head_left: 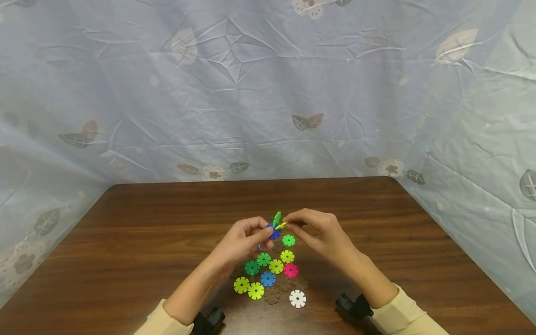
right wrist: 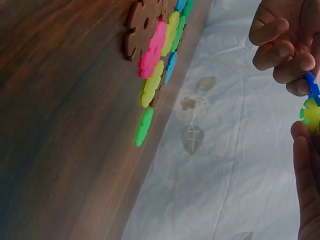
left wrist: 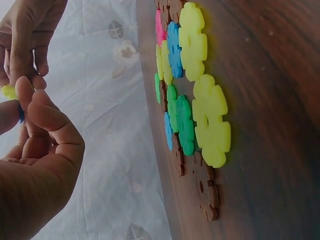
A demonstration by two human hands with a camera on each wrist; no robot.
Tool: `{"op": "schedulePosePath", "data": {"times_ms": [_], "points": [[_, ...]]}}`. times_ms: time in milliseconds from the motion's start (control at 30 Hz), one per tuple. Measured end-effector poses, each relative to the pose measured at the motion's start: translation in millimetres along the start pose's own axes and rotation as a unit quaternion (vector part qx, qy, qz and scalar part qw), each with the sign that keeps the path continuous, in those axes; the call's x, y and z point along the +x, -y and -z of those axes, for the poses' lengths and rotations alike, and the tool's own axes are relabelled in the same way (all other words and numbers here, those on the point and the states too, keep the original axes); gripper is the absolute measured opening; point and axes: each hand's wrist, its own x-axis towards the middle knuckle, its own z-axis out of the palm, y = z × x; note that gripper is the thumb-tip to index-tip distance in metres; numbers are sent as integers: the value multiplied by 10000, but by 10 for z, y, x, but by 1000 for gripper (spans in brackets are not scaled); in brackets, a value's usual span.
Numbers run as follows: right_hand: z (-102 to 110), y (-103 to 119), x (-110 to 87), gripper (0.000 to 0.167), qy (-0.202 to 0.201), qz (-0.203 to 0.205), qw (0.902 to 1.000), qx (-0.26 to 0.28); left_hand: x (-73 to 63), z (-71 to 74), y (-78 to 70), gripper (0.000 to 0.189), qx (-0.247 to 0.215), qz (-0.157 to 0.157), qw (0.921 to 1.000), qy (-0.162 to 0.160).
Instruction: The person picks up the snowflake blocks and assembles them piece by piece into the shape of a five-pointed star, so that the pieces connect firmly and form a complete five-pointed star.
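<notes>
My left hand point(head_left: 247, 238) pinches a dark blue notched plastic disc point(head_left: 275, 233) between thumb and fingers, above the table. A green notched disc point(head_left: 277, 218) stands up from the blue one. Between thumb and forefinger, my right hand point(head_left: 321, 230) pinches a yellow notched disc point(head_left: 281, 225), which meets the edge of the blue disc. In the right wrist view the yellow disc point(right wrist: 311, 115) touches the blue disc point(right wrist: 313, 89); how deep their slots engage, I cannot tell. Fingers hide most of the pieces in the left wrist view.
Below the hands, several loose notched discs lie on the brown wooden table point(head_left: 159, 242): yellow point(head_left: 256, 291), light blue point(head_left: 268, 278), pink point(head_left: 291, 270), green point(head_left: 264, 259), white point(head_left: 298, 298) and brown point(head_left: 272, 295). A patterned pale cloth point(head_left: 268, 102) hangs behind the table and along its sides.
</notes>
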Motion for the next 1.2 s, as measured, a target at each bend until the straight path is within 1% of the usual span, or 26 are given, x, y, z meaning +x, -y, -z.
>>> {"op": "schedulePosePath", "data": {"times_ms": [133, 233, 300, 367, 433, 533, 567, 667, 800, 900, 1067, 1133, 1200], "points": [[-1, -9, -5, 23, 31, -27, 10000, 15, 2, 1, 2, 20, -102, 25, 9999, -76], [2, -18, -3, 27, 8, 56, 10000, -45, 0, 2, -4, 22, -30, -45, 9998, -168], [4, -18, 3, 30, -23, 138, 9998, -108, -2, -1, -7, 24, 137, -199, 9994, -229], [4, -19, 5, 32, -53, 180, 9997, -170, -3, -11, -2, 24, 497, -537, 9968, -314], [3, -18, 1, 31, -58, 158, 9995, -253, -6, -32, -1, 23, 992, -832, 9905, -466], [3, -17, -15, 29, -13, 47, 9994, -354, -13, -67, 4, 22, 1691, -1233, 9753, -710], [3, -15, -21, 27, 11, -2, 9992, -389, -17, -80, 0, 22, 1862, -1273, 9711, -775], [-1, -8, -31, 23, 68, -85, 9990, -430, -31, -109, -3, 25, 2174, -1383, 9622, -879], [-15, -5, -37, 22, 123, -61, 9989, -450, -42, -141, -10, 28, 2621, -1410, 9495, -997], [-25, -8, -38, 22, 174, -27, 9988, -453, -46, -154, -17, 26, 2959, -1434, 9377, -1126], [-18, -8, -28, 23, 272, -61, 9986, -450, -56, -154, -35, 25, 3395, -1492, 9173, -1450], [-9, -6, -22, 24, 337, -101, 9985, -429, -57, -145, -37, 25, 3483, -1527, 9119, -1543], [2, -6, -16, 26, 411, -158, 9983, -391, -53, -127, -34, 25, 3536, -1547, 9084, -1604]]}}
